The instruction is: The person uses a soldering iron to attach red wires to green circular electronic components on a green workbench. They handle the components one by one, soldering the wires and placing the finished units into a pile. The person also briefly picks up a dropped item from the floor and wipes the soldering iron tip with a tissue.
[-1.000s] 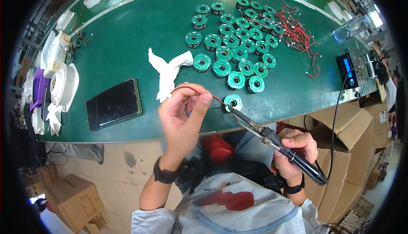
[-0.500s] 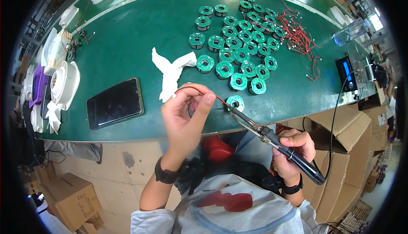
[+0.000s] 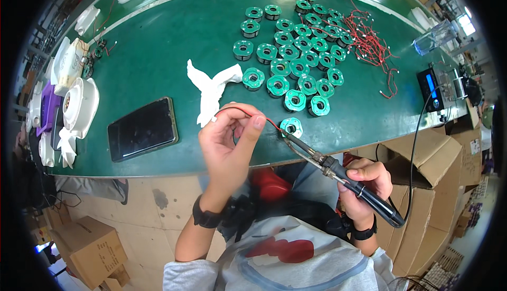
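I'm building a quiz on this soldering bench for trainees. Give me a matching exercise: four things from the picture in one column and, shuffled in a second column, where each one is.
Things:
1. red wire
2. soldering iron
3. dark phone
4. white tissue

Places:
A. lying flat on the green table, left of the hands
B. pinched in the left hand
C. crumpled on the table just beyond the left hand
D. gripped in the right hand, tip at a green round part

Pairs: 1-B, 2-D, 3-A, 4-C
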Demonstrator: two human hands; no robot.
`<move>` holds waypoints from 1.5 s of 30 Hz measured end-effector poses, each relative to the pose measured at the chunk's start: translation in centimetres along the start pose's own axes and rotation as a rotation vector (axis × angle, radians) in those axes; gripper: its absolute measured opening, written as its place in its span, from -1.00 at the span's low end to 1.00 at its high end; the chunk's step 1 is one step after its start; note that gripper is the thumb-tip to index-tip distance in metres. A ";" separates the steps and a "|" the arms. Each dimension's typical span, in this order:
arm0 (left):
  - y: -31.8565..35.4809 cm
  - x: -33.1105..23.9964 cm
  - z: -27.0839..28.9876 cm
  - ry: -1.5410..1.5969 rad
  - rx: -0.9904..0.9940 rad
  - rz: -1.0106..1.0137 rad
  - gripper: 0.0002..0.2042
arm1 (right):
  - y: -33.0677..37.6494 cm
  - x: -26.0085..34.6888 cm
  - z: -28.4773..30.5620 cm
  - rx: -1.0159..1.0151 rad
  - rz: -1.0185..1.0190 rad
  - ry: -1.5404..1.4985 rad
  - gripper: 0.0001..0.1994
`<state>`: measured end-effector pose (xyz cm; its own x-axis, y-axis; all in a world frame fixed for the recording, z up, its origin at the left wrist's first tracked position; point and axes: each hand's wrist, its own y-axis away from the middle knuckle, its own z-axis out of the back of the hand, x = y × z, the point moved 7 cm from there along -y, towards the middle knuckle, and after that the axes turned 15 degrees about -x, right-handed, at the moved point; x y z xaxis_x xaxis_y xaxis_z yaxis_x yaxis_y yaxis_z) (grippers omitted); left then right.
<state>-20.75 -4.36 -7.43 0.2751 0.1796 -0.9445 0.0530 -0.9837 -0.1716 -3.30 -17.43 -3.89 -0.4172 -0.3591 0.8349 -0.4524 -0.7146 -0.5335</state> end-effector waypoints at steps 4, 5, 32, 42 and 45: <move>0.0 -0.3 0.1 0.003 -0.024 -0.037 -0.95 | 0.5 0.0 1.1 -0.137 -0.012 -0.095 -0.76; 0.1 -0.6 0.1 0.020 -0.031 -0.039 -0.95 | 0.6 0.2 1.7 -0.189 -0.029 -0.156 -0.76; -5.1 -9.4 -13.2 -1.016 0.883 0.133 -0.50 | 5.9 -0.4 13.6 -0.681 -0.210 -0.210 -0.76; -1.7 -10.0 10.8 -0.812 0.108 -0.028 -0.87 | 4.4 -2.6 12.0 -0.589 -0.256 -0.317 -0.82; 3.4 -7.9 13.0 -0.717 -0.064 -0.092 -0.89 | 3.4 -2.4 8.8 -0.434 -0.443 -0.546 -0.77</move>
<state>-35.27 -9.12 -4.18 -0.4291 0.1939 -0.8822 0.1081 -0.9586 -0.2633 3.07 -24.26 -6.53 0.2625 -0.4201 0.8687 -0.7958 -0.6033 -0.0513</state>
